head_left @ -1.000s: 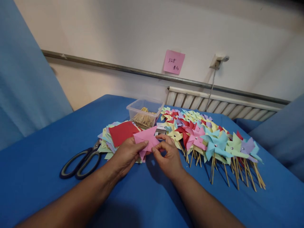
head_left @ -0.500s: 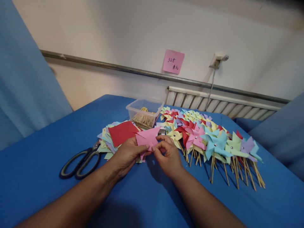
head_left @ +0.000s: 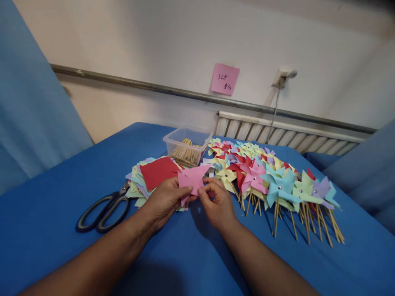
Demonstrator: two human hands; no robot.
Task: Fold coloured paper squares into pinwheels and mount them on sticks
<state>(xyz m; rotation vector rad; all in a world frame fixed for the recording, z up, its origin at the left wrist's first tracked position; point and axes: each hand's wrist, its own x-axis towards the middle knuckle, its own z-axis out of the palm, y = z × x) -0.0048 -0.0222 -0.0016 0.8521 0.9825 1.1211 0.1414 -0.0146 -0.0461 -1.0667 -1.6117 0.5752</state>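
Left hand [head_left: 163,201] and right hand [head_left: 217,201] both pinched shut on a folded pink paper pinwheel head [head_left: 193,179] — held just above the blue cloth-covered table [head_left: 61,181], in front of a red paper square [head_left: 157,172] topping a stack of coloured sheets. Black-handled scissors [head_left: 103,210] to the left — finished paper pinwheels on wooden sticks [head_left: 277,185] to the right.

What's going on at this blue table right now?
A person is folding a pink paper piece with both hands: the left hand holds it from below while the right hand pinches its near edge. Behind the left hand lies a stack of coloured paper squares, with scissors to its left. A clear tub of wooden sticks stands farther back, and finished pinwheels are spread on the right.
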